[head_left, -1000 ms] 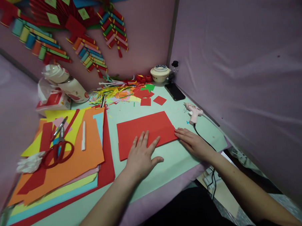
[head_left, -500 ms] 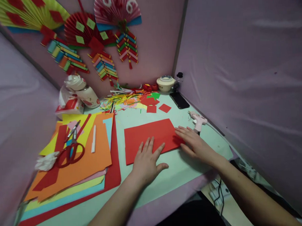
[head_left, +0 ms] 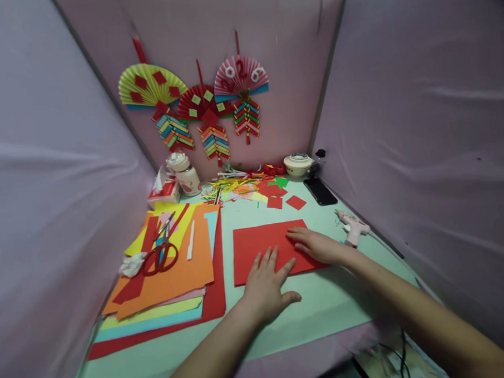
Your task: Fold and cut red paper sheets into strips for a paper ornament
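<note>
A red sheet of paper (head_left: 254,239) lies flat on the pale green tabletop in front of me. It looks folded, though the layers cannot be counted. My left hand (head_left: 267,286) rests on its lower edge, fingers spread and thumb out to the right. Across the sheet's right part lies my right hand (head_left: 315,245), flat with fingers stretched to the left, hiding some of that side. Left of the sheet, red-handled scissors (head_left: 160,259) and a white pen (head_left: 191,240) lie on a pile of coloured paper (head_left: 189,281).
A pink glue gun (head_left: 354,228) with its cord sits at the right, near a black phone (head_left: 320,191). Paper scraps (head_left: 235,187), a lidded bowl (head_left: 298,164), a white bottle (head_left: 185,175) and a tissue pack (head_left: 165,191) line the back. Paper fan decorations (head_left: 241,78) hang on the wall.
My right hand has slid left from the sheet's right edge onto its surface. My left hand stays on the lower edge. The view has tilted up, showing more wall.
</note>
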A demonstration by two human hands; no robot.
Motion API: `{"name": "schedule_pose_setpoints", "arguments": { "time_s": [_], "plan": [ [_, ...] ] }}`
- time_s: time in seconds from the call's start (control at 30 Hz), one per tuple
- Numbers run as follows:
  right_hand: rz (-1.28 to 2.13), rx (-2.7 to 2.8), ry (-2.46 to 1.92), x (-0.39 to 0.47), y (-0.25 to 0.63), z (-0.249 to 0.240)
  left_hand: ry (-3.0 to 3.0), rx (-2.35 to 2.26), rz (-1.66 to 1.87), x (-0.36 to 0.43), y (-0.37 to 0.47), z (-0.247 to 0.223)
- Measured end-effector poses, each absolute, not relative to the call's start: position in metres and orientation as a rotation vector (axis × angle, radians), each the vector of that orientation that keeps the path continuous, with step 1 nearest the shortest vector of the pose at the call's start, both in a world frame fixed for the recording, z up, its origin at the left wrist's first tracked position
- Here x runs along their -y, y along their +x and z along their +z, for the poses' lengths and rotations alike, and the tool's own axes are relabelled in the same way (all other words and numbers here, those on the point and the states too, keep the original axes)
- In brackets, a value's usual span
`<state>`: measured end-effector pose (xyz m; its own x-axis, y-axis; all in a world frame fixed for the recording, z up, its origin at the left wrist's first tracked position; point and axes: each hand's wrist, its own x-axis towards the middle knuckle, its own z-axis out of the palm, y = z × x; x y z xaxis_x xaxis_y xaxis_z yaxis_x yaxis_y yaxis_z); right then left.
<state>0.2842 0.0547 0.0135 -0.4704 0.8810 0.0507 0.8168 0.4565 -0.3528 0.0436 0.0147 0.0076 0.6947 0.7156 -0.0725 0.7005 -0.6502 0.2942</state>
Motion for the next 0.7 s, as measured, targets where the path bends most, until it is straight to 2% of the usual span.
{"name": "schedule_pose_setpoints", "arguments": {
  "time_s": [0.43,0.7],
  "plan": [
    [0.317,2.444,-1.490,-0.045,0.279,-0.004,2.550,-1.091,0.041,-0.026,0.046,0.026],
    [0.356,2.405,-1.471,-0.045,0.282,-0.010,2.599,-1.329,-0.004,-0.051,0.049,0.018]
  ]
}}
